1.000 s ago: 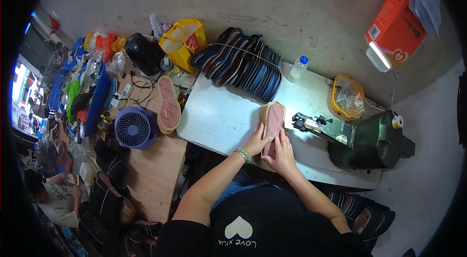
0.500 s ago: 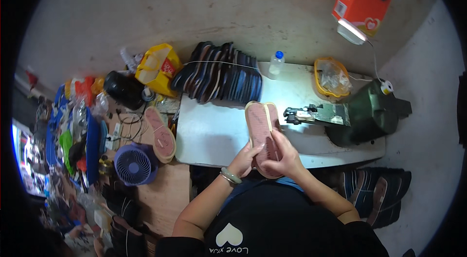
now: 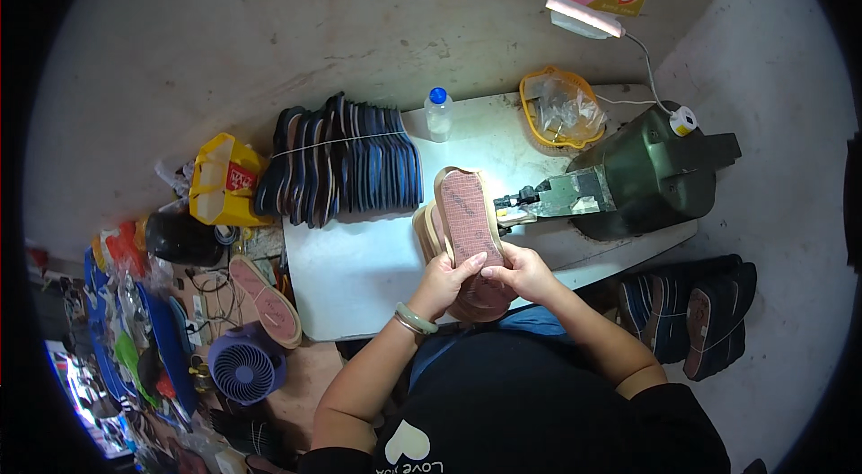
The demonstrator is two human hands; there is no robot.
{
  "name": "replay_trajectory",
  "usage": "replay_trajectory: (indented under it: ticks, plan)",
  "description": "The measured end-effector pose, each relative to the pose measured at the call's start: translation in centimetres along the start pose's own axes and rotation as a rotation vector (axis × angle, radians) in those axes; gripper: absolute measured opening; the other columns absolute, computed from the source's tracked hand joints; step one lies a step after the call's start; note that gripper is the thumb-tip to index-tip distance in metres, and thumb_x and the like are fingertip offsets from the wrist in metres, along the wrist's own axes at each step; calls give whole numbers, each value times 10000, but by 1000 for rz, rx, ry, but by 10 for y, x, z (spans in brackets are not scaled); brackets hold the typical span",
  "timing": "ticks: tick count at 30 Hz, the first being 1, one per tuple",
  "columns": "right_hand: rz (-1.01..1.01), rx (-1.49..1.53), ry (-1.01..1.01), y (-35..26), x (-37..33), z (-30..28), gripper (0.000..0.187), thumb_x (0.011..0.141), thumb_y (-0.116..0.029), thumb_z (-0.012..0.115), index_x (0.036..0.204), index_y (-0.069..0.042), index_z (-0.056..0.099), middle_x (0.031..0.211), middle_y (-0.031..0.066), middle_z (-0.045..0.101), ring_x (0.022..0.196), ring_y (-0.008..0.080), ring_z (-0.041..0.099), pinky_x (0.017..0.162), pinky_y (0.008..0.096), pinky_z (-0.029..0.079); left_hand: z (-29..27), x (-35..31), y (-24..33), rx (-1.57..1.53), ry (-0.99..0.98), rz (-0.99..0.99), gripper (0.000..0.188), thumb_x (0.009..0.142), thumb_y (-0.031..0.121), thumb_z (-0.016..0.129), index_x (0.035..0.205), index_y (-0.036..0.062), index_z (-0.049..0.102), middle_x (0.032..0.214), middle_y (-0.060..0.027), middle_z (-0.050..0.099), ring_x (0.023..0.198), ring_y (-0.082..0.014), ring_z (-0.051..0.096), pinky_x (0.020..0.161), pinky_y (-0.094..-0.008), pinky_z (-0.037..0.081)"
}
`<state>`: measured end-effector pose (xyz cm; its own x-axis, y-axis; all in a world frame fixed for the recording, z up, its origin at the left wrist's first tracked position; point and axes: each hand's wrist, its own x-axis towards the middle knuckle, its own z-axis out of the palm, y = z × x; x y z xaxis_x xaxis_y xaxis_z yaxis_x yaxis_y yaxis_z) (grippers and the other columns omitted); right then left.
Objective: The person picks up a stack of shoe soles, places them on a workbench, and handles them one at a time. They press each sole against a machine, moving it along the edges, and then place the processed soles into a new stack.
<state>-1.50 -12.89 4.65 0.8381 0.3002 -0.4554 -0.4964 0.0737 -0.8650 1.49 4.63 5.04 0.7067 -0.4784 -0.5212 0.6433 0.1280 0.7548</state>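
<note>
Both my hands are closed on a stack of pinkish-red shoe soles (image 3: 469, 214) with tan edges, just over the table's front edge. My left hand (image 3: 440, 285) grips the left side, its thumb lying on the top sole. On the right side, my right hand (image 3: 523, 275) holds with its thumb across the face. More soles show fanned out behind the top one, on its left. The far end of the stack is beside the working end of a dark green sewing machine (image 3: 642, 173), partly overlapping it in view. Fingers under the stack are hidden.
A tied row of dark soles (image 3: 346, 160), a blue-capped bottle (image 3: 438, 119) and a yellow basket (image 3: 541, 140) stand along the back of the white table (image 3: 332, 281). A lamp (image 3: 584, 18) hangs above. Left are a yellow container (image 3: 208, 191), another pink sole (image 3: 266, 303) and a purple fan (image 3: 242, 366).
The view has swung, shifting the table's things leftward. The soles, earlier two side by side, now show one on top with others fanned behind. My hands have drawn their thumbs closer together.
</note>
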Motion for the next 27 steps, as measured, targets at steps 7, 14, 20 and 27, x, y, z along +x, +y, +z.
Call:
replay_trajectory:
  ticks: [7,14,20,27]
  plan:
    - [-503,-874,397,-9,-24,21,522,867,-244,629,1344,-95,479,837,139,565,661,297,602,586,371,504,12,-6,1,-281,51,20,262,949,118,541,1178,-3,574,1127,-88,630,970,-145,616,860,-287,493]
    - [-758,-763,196,-41,-29,-1,488,814,-143,692,1272,-48,552,724,108,520,567,246,525,546,343,455,4,3,57,-17,111,345,328,972,166,518,1268,27,495,1191,-69,575,1058,-134,562,920,-285,452]
    - [-711,-642,123,-31,-26,-9,585,765,-190,765,1270,-50,506,957,128,647,840,254,672,712,285,547,-7,0,92,203,-50,285,269,933,148,594,1163,10,575,1066,-20,630,954,-73,575,870,-240,460]
    - [-1033,-775,386,-96,21,14,263,736,-127,747,962,-26,657,825,86,613,750,249,611,639,336,509,8,-18,81,392,-1,404,249,907,141,623,1138,48,617,1004,-11,659,941,-71,572,849,-249,464]
